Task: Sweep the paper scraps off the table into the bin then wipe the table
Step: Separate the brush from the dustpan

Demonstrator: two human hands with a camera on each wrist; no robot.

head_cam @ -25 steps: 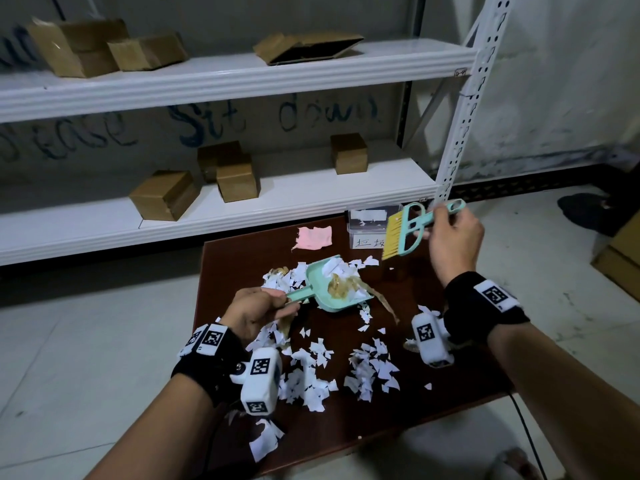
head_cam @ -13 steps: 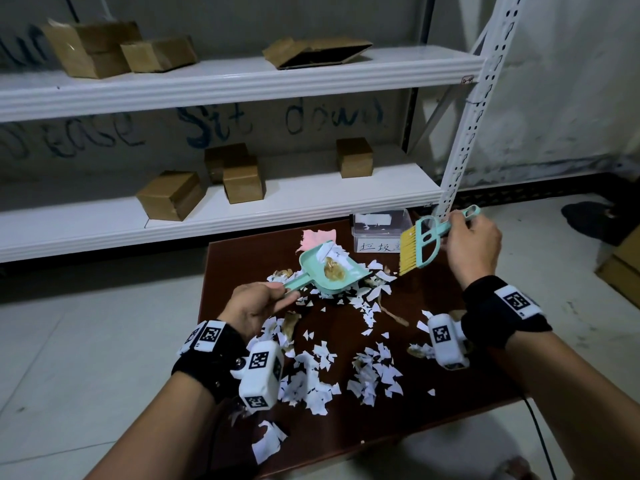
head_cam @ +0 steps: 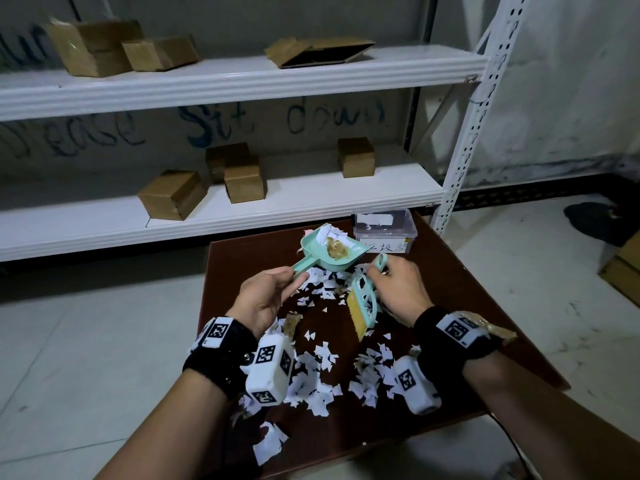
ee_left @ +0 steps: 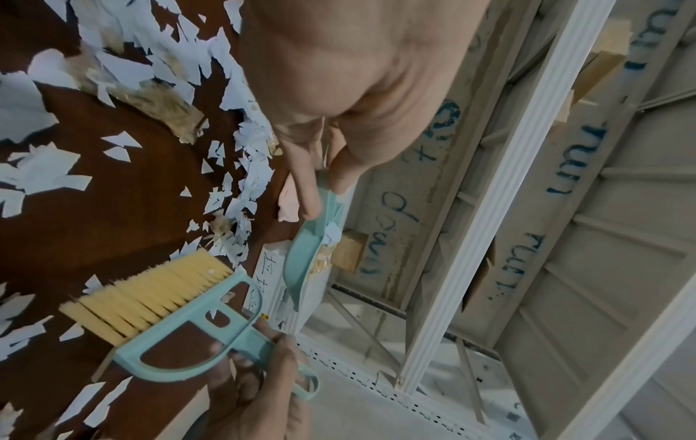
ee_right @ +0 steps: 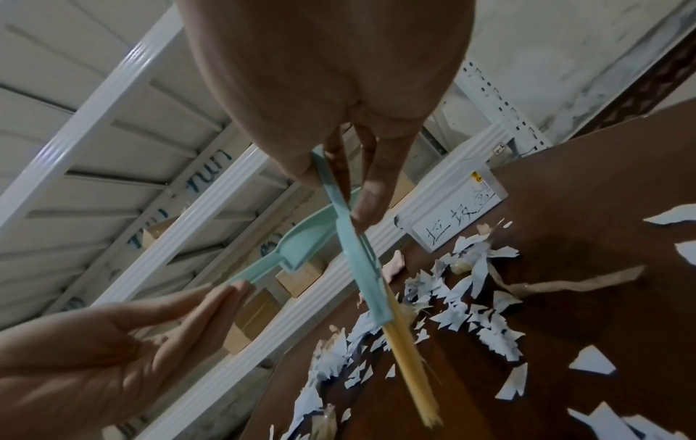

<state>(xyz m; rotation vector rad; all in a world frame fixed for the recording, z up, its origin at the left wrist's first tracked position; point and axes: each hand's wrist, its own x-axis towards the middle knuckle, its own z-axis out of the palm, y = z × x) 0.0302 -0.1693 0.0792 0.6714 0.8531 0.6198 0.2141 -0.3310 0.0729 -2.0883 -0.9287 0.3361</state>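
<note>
Midway through a tabletop clean-up, a person's left hand point(head_cam: 266, 299) pinches the handle of a mint-green dustpan point(head_cam: 329, 252) between thumb and fingertips, holding the loaded pan clear of the table point(head_cam: 485, 306). Its scoop points ahead and to the right of that hand, toward the clear plastic bin point(head_cam: 382, 230) standing at the far edge, just beyond the pan's lip. The left hand is the nearer of the two to the bin, so tipping the load in looks like its job. Close beside it, the right hand point(head_cam: 398, 289) has its fingers curled round the handle of a matching brush point(head_cam: 362, 306), yellow bristles angled down and back toward the wrist. White paper scraps point(head_cam: 311, 372) lie thick on the dark tabletop beneath and behind both hands, most of the sweeping apparently undone.
</note>
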